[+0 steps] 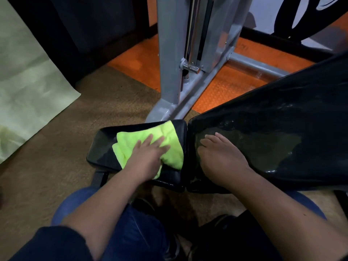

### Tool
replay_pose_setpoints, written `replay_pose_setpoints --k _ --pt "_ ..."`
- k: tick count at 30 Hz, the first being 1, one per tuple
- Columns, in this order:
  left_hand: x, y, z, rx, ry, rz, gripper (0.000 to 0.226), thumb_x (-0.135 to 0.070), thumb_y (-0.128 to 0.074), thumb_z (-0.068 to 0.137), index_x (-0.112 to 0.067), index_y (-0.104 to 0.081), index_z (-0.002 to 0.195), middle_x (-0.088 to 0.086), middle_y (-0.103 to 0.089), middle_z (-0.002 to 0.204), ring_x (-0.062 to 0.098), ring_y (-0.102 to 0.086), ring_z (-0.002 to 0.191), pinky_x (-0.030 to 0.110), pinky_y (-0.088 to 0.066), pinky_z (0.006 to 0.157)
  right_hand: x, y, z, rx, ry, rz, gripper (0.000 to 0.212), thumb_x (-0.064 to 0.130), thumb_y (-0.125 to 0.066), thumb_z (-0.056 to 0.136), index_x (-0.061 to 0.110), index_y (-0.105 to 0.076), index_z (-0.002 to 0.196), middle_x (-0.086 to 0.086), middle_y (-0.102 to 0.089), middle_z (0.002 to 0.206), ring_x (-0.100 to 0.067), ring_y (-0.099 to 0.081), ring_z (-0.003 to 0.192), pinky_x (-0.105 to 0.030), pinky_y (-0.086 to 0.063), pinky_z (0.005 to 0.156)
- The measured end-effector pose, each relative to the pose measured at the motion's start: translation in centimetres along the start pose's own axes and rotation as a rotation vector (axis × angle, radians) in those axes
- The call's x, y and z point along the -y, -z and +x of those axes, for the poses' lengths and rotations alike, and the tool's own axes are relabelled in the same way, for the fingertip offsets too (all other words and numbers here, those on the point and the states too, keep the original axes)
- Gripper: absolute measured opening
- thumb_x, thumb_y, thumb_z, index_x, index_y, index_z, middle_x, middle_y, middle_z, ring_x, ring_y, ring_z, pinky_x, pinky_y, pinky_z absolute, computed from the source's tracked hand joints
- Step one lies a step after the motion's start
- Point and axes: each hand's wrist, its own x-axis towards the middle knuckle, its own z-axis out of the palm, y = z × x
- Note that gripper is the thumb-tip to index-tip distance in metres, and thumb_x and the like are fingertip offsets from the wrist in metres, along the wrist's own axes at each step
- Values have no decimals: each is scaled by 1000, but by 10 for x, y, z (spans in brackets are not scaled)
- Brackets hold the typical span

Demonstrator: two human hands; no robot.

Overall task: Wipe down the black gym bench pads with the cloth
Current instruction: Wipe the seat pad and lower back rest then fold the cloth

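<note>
Lime-green microfibre, soft and limp, lies bunched on the small seat pad (105,147): that cloth (169,140) weighs next to nothing and will fold under your palm, so press it flat rather than pinch an edge. Your left hand (148,155) rests on it with fingers spread straight. Your right hand (220,157) lies flat, fingers relaxed, on the long back pad (282,129) (glossy black vinyl, streaked wet, likely slippery). Both pads look firm and smooth with rounded corners, on a grey steel frame (169,63).
</note>
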Motion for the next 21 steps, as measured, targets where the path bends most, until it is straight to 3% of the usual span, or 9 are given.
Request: replay_pose_setpoints --k 2,6,10,12,14,18,21 --pt "-13 1 8 -39 53 -23 70 -9 -40 85 -39 -30 147 -10 -8 162 27 3 150 58 -7 118 -1 -1 1 -3 7 -13 36 24 -39 98 16 -59 127 -8 -53 139 -27 -34 141 -43 -11 122" --pt "-1 -4 5 18 -40 -21 71 -7 -40 86 -40 -29 147 -13 -7 162 22 4 150 54 -5 119 -2 -4 1 4 11 -11 37 25 -41 98 17 -59 128 -8 -52 141 -27 -33 142 -43 -10 122" --pt "-4 5 29 -38 114 -53 65 -14 -42 88 -40 -31 147 -11 -10 162 24 0 150 56 -5 118 -3 -7 2 -10 14 -15 36 26 -41 97 17 -60 126 -8 -53 139 -28 -34 141 -43 -9 122" --pt "-10 -1 27 -31 39 -43 65 -14 -41 87 -39 -32 147 -10 -11 162 25 1 150 57 -5 118 -4 -8 1 -11 18 -26 35 26 -41 97 17 -62 124 -8 -55 137 -28 -36 140 -43 -9 121" --pt "-1 0 24 9 -16 -49 67 -11 -42 86 -40 -33 146 -12 -12 162 21 1 150 53 -5 119 -5 -9 1 -16 24 -34 31 25 -46 95 16 -64 118 -9 -58 132 -29 -41 137 -44 -13 121" --pt "-3 8 39 -22 92 -56 62 -16 -43 89 -41 -33 146 -11 -13 162 22 -2 150 54 -6 119 -5 -12 2 -26 8 -26 18 22 -58 87 14 -69 99 -11 -65 114 -33 -53 127 -49 -27 118" --pt "-7 -1 32 -14 -21 -24 64 -13 -42 87 -39 -33 146 -11 -14 161 21 -3 150 54 -7 119 -6 -14 3 -31 10 -27 18 22 -56 88 14 -68 99 -11 -65 115 -33 -52 127 -48 -26 119"
